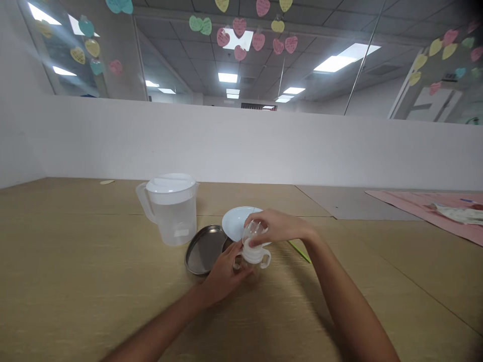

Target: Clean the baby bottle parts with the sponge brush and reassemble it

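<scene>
A small clear bottle [253, 255] with a white collar and side handles stands in front of me on the table. My left hand [225, 271] is closed around its left side, near the handle. Above it, my right hand [272, 227] has its fingers wrapped round a clear cap [253, 230], which is tilted at the bottle's top. Whether cap and collar touch is hard to tell. Behind the hands lies a white plate [236, 221], partly covered by my right hand. A round dark metal tray [205, 251] sits left of my left hand.
A lidded translucent pitcher [174, 213] stands at the back left of the metal tray. A green stick [300, 252] lies under my right forearm. Pink cloth [411, 203] covers the far right, with a whitish cloth [458, 213] on it. A white wall [241, 146] rises behind the table.
</scene>
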Motion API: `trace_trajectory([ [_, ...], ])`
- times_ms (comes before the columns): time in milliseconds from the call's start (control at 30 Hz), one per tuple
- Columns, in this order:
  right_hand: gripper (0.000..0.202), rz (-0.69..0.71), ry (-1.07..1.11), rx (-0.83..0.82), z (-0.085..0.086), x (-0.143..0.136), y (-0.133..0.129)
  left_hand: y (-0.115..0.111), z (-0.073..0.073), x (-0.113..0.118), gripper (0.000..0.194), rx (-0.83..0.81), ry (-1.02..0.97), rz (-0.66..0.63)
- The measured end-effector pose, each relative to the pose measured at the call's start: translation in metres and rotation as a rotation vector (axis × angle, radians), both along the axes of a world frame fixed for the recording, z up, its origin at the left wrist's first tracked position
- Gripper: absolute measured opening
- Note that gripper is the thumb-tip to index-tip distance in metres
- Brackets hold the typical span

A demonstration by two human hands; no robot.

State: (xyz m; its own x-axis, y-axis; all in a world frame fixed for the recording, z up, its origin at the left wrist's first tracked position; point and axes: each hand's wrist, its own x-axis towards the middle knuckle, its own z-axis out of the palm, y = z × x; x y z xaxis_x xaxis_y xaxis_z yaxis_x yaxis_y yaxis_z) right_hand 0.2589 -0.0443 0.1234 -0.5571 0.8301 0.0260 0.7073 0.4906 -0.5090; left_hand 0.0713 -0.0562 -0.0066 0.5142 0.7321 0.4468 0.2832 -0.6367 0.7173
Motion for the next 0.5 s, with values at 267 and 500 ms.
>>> trace_trajectory([
  [267,0.039,-0.242,0.009,0.225,-0.022,0.022,0.032,0.001,-0.004,0.000,0.061,-0.032,-0.020,-0.004],
  [500,0.041,-0.141,-0.227,-0.093,-0.074,0.022,0.078,0.002,-0.004,0.000,0.059,-0.024,0.015,-0.005],
])
